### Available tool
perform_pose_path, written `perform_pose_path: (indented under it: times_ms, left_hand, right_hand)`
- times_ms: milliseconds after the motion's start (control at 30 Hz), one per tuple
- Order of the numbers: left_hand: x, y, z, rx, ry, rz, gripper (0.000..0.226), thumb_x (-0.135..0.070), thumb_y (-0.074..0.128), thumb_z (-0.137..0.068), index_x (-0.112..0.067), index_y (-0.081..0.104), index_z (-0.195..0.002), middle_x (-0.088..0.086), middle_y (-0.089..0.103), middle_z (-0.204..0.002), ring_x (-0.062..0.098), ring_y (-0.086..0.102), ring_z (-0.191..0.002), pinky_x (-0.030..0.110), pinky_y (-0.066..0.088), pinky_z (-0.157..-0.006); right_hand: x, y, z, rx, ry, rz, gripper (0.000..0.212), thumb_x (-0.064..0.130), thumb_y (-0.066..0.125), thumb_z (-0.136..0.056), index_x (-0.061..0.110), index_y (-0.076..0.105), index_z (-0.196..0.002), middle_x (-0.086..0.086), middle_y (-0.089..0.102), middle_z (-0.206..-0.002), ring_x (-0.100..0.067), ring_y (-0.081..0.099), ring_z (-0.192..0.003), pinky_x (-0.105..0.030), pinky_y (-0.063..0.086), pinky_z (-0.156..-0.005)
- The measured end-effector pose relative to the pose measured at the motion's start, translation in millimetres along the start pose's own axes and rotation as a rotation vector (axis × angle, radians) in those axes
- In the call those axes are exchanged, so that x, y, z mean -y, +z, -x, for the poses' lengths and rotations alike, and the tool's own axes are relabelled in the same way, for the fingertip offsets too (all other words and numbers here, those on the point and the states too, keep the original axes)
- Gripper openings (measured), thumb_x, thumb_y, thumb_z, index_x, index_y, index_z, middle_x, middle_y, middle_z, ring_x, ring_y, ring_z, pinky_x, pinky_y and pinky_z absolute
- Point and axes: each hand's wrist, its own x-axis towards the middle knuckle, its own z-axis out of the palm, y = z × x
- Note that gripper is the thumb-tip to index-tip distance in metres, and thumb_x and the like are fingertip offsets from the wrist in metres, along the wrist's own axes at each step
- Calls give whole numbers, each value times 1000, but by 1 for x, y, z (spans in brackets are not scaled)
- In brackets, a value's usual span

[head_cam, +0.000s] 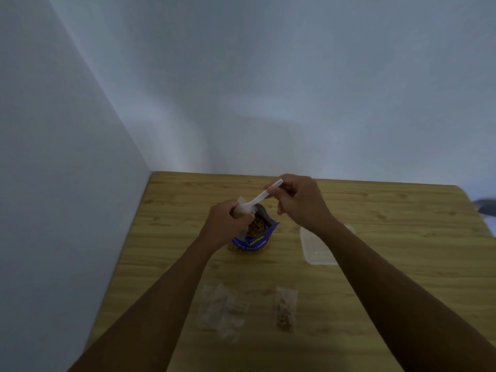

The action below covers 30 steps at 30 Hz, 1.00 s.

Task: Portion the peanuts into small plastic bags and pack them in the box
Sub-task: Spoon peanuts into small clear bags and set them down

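A blue peanut pouch (255,238) stands open on the wooden table (389,277), brown peanuts showing inside. Above its mouth my left hand (228,224) pinches a small clear plastic bag (245,208). My right hand (298,201) grips the handle of a white plastic spoon (264,196), whose bowl end reaches into the small bag. A clear plastic box (316,251) lies to the right of the pouch, partly hidden by my right forearm. Near the front, one small bag holding peanuts (285,310) lies flat.
A loose pile of small clear bags (224,310) lies at the front, left of the filled one. Pale walls meet in a corner at the table's far left. A dark object (487,208) shows past the table's right edge.
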Motion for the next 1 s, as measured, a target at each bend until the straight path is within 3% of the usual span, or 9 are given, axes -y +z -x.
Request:
perform_pose_path:
  times_ms: [67,200,333,400,533,633,767,867,1000]
  left_hand:
    - [0,2,0,-4,-6,-4,22,-26,75,-81,-7,69,-89,9,66,-78,15,58,-63,23,49,-53]
    - [3,3,1,-21,-55,55,25,-30,76,-80,-11,69,-95,10,70,-87,26,68,-82,44,58,-67]
    - [5,-2,7,10,-119,224,26,-44,80,-73,-26,72,-90,-1,75,-88,20,72,-84,45,61,-70]
    - [7,-7,10,8,-181,303,33,-47,82,-71,-23,74,-92,0,76,-89,21,73,-87,43,61,-73]
    - [10,-14,17,23,-280,386,22,-37,78,-81,-16,75,-89,7,77,-85,23,71,-76,44,59,-71]
    - [8,-18,22,27,-346,407,23,-40,76,-82,-17,77,-80,11,74,-78,19,63,-64,38,54,-64]
    - [8,-19,29,81,-374,475,23,-43,76,-82,-21,79,-90,9,66,-74,18,53,-61,33,46,-61]
    - [1,-13,35,156,-350,495,24,-38,64,-92,-22,77,-104,11,65,-84,22,57,-71,36,53,-63]
    - [-9,0,48,257,-349,553,26,-36,56,-97,-22,74,-109,8,60,-81,18,61,-71,46,57,-77]
  right_hand:
    - [4,-3,-2,4,-96,48,10,12,67,-94,13,76,-95,8,68,-63,-21,62,-46,-27,49,-45]
    - [6,-9,-4,-10,-150,58,11,11,66,-94,16,75,-96,9,67,-65,-21,60,-47,-31,48,-44]
    - [-7,-13,-5,-247,30,-119,12,17,64,-97,13,74,-101,-2,73,-78,-15,60,-49,-25,50,-45]
    - [-21,-9,0,-321,127,-58,14,24,63,-98,16,75,-97,-1,73,-76,-13,61,-49,-25,51,-46]
    - [-48,16,25,-166,267,89,17,27,64,-97,19,76,-88,2,75,-74,-7,65,-48,-25,53,-47]
    - [-63,34,38,-121,319,118,16,29,67,-94,17,77,-98,0,76,-85,-14,70,-69,-41,61,-70]
    - [-62,42,46,-325,241,221,36,27,70,-90,17,65,-125,0,57,-115,-14,56,-105,-29,47,-88]
    - [-44,45,51,-295,85,164,20,25,73,-89,19,71,-108,3,63,-102,-6,58,-85,-13,46,-74]
    - [-37,45,65,-47,179,28,18,39,73,-88,25,78,-97,12,73,-82,-1,67,-73,-14,52,-64]
